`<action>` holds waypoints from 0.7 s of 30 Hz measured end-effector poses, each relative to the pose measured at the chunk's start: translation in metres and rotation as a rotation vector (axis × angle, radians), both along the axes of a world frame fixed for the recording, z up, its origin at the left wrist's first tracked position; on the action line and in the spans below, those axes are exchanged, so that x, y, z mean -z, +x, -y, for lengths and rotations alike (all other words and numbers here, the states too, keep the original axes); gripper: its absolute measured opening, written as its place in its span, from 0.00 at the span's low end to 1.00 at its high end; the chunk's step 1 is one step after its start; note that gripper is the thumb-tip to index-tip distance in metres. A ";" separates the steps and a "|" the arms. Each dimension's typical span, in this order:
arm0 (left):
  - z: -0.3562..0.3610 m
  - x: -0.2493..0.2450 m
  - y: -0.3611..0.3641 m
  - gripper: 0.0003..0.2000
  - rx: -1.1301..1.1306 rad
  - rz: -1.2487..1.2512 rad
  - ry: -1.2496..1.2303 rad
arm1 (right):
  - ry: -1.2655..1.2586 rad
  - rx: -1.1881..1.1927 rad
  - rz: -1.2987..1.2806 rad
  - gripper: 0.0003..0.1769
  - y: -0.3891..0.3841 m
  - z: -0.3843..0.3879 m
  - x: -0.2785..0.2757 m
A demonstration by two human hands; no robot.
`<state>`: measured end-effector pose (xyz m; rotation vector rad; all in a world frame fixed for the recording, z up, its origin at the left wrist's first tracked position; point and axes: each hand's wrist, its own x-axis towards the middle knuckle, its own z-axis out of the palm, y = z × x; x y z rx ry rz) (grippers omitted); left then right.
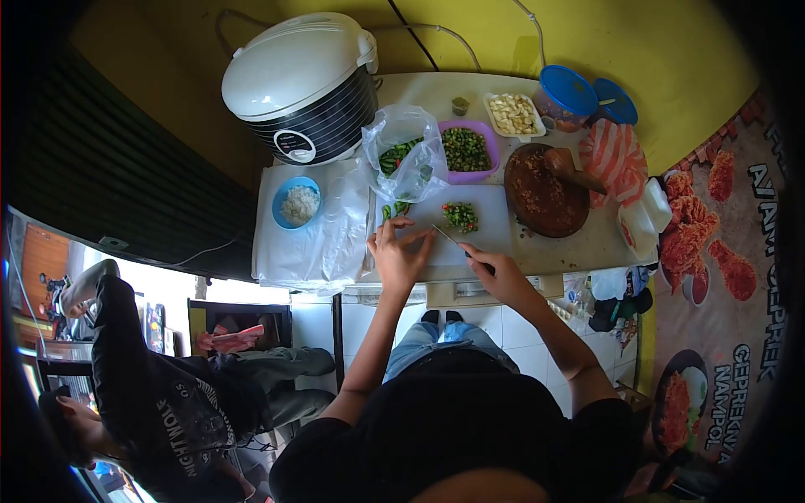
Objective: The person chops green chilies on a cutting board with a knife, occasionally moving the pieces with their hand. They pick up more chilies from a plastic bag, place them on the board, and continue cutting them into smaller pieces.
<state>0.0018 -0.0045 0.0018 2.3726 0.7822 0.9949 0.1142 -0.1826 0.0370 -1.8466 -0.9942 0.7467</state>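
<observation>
**Green chillies (392, 210) beside a slim knife (451, 239)**

Round blue bowl (298, 204) of rice sits leftmost on the surface (587, 245). Left hand (399, 254) lies spread, fingertips bent down by the green chillies on a flat white cutting board (495, 225). The knife slants up-left, tip toward those fingers, below a chopped pile (459, 216). Right hand (503, 273) is closed round its handle.

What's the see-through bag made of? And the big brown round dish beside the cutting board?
The bag looks like thin clear plastic: it crinkles, shines, and green chilies show through. The brown dish is probably stone or clay: thick, dull and rough-looking, though red-brown paste covers most of it, so I can't be sure.
</observation>
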 end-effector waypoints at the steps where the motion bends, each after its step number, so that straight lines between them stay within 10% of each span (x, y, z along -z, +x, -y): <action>1: 0.000 -0.001 0.000 0.06 -0.002 -0.001 -0.003 | 0.004 0.000 0.004 0.20 0.001 0.005 0.006; 21: -0.002 -0.007 0.002 0.06 0.026 -0.052 -0.041 | 0.071 0.018 -0.039 0.21 0.006 0.017 0.005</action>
